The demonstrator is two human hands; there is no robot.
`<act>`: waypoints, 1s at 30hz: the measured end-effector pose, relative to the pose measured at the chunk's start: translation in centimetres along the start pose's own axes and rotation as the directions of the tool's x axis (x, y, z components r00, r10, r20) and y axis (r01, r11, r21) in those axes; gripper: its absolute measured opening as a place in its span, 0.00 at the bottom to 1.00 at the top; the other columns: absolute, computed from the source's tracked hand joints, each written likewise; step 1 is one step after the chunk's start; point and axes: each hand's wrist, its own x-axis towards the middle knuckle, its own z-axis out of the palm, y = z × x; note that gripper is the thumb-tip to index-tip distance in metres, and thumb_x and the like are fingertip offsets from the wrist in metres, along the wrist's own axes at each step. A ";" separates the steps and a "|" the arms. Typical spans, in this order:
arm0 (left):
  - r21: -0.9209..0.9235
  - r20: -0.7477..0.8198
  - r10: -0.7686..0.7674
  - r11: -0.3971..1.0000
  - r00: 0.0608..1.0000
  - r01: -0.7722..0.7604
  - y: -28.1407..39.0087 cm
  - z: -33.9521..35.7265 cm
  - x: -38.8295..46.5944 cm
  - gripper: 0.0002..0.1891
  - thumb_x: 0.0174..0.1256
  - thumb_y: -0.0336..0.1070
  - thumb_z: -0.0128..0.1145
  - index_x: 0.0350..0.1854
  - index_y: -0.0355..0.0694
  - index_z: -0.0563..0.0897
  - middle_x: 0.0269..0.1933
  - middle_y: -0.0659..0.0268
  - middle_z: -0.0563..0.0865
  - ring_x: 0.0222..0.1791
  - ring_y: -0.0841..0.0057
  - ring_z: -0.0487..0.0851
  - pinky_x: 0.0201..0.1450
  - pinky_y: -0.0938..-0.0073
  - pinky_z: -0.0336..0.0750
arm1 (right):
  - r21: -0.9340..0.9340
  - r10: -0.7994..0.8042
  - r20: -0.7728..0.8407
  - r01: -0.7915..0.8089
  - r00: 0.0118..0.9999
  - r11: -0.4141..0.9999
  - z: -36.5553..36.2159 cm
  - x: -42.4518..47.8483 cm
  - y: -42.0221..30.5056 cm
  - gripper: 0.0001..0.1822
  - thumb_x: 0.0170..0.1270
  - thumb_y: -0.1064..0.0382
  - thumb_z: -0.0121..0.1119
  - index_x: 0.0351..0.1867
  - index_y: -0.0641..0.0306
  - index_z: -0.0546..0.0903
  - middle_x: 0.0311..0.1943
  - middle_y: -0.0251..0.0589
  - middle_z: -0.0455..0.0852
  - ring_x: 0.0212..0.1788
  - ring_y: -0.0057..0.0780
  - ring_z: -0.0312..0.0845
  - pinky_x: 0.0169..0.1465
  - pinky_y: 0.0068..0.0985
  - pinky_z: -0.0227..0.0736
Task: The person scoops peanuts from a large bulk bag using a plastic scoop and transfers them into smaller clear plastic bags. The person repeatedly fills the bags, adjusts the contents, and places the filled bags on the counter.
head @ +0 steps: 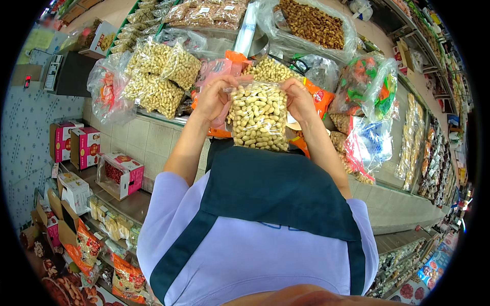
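A clear plastic bag of unshelled peanuts (260, 116) hangs upright just in front of my apron (275, 183). My left hand (214, 95) pinches its upper left corner, and my right hand (298, 97) grips the upper right corner. Behind it, more loose peanuts (271, 69) show in a larger opened orange bag (320, 97). Several filled peanut bags (160, 76) are piled to the left of my left hand. A pink plastic bag (216, 72) lies between that pile and the bag I hold.
A plastic-lined tray of brown dried fruit or nuts (314, 25) stands at the back. Clear and colored plastic bags (363, 86) crowd the right side. A scale (53, 72) stands far left. Pink and white cartons (120, 174) sit on a lower-left shelf.
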 end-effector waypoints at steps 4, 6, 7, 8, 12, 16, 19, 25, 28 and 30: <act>0.340 0.029 0.036 0.940 0.999 -0.043 0.5 -1.5 0.0 0.09 0.62 0.23 0.43 0.28 0.35 0.79 0.54 0.43 0.84 0.52 0.68 0.81 0.55 0.74 0.71 | -0.027 0.019 0.072 -0.017 0.997 0.999 -0.9 -0.1 -0.2 0.11 0.62 0.74 0.47 0.23 0.56 0.74 0.23 0.26 0.73 0.23 0.15 0.66 0.26 0.16 0.61; 0.366 0.071 0.000 0.930 0.997 -0.026 1.1 -1.3 0.2 0.10 0.62 0.23 0.43 0.27 0.36 0.78 0.52 0.48 0.84 0.51 0.71 0.80 0.55 0.75 0.70 | -0.021 0.024 0.108 -0.022 0.994 1.000 -0.9 0.0 -0.4 0.11 0.61 0.74 0.47 0.22 0.55 0.72 0.22 0.25 0.71 0.23 0.15 0.64 0.26 0.16 0.59; 0.380 0.092 -0.018 0.925 0.996 -0.019 1.4 -1.1 0.3 0.10 0.62 0.23 0.43 0.26 0.37 0.77 0.51 0.51 0.84 0.50 0.72 0.80 0.54 0.75 0.70 | -0.018 0.026 0.128 -0.023 0.991 1.000 -1.0 0.2 -0.4 0.12 0.61 0.74 0.48 0.21 0.54 0.71 0.22 0.25 0.69 0.23 0.16 0.64 0.26 0.17 0.58; 0.409 0.111 -0.011 0.912 0.994 -0.035 1.6 -1.1 0.5 0.10 0.62 0.23 0.43 0.25 0.37 0.77 0.52 0.52 0.84 0.50 0.73 0.80 0.54 0.75 0.70 | -0.024 0.024 0.132 -0.021 0.991 0.999 -1.0 0.2 -0.6 0.13 0.60 0.74 0.48 0.20 0.54 0.70 0.22 0.24 0.68 0.24 0.17 0.64 0.27 0.17 0.58; 0.525 0.157 0.003 0.847 0.988 -0.086 2.0 -0.4 0.7 0.11 0.63 0.23 0.44 0.24 0.39 0.77 0.56 0.56 0.82 0.51 0.76 0.79 0.55 0.75 0.70 | 0.012 -0.002 0.141 0.000 0.990 1.000 -1.2 0.6 0.0 0.13 0.60 0.75 0.48 0.20 0.54 0.69 0.21 0.24 0.68 0.24 0.18 0.62 0.28 0.19 0.58; 0.655 0.205 0.034 0.738 0.978 -0.163 1.7 -1.9 1.0 0.09 0.63 0.22 0.45 0.25 0.37 0.77 0.56 0.58 0.81 0.50 0.77 0.78 0.56 0.75 0.70 | 0.060 0.012 0.123 -0.019 0.992 0.998 -2.2 1.2 1.1 0.13 0.61 0.75 0.48 0.20 0.53 0.69 0.19 0.24 0.66 0.23 0.16 0.63 0.26 0.19 0.59; 0.718 0.214 0.118 0.653 0.970 -0.239 1.3 -1.8 0.7 0.09 0.61 0.20 0.46 0.26 0.36 0.77 0.49 0.61 0.84 0.45 0.79 0.78 0.51 0.75 0.71 | 0.026 -0.020 0.084 0.018 0.996 1.000 -0.6 0.2 0.6 0.14 0.62 0.75 0.48 0.20 0.53 0.69 0.19 0.24 0.66 0.22 0.16 0.62 0.26 0.19 0.59; 0.817 0.310 0.289 0.405 0.906 -0.409 0.0 -1.8 0.7 0.08 0.60 0.17 0.46 0.28 0.35 0.77 0.36 0.64 0.82 0.35 0.80 0.79 0.37 0.78 0.73 | 0.185 0.077 0.043 -0.084 0.996 0.979 -2.3 0.9 2.9 0.14 0.64 0.73 0.48 0.20 0.53 0.67 0.20 0.25 0.67 0.23 0.19 0.65 0.28 0.19 0.62; 0.827 0.270 0.298 0.416 0.916 -0.379 -0.5 -1.3 0.4 0.08 0.61 0.17 0.46 0.28 0.35 0.77 0.34 0.65 0.81 0.35 0.81 0.79 0.35 0.79 0.74 | 0.207 0.076 0.109 -0.098 0.991 0.973 -2.9 1.2 3.4 0.14 0.65 0.72 0.48 0.20 0.53 0.67 0.19 0.26 0.67 0.25 0.19 0.66 0.30 0.18 0.64; 0.806 0.211 0.286 0.490 0.935 -0.332 -1.2 -1.8 0.2 0.07 0.63 0.19 0.47 0.30 0.36 0.78 0.35 0.67 0.81 0.36 0.82 0.79 0.35 0.79 0.74 | 0.214 0.085 0.117 -0.109 0.989 0.971 -2.6 0.6 3.0 0.14 0.65 0.72 0.48 0.20 0.53 0.67 0.20 0.26 0.67 0.25 0.20 0.67 0.31 0.19 0.66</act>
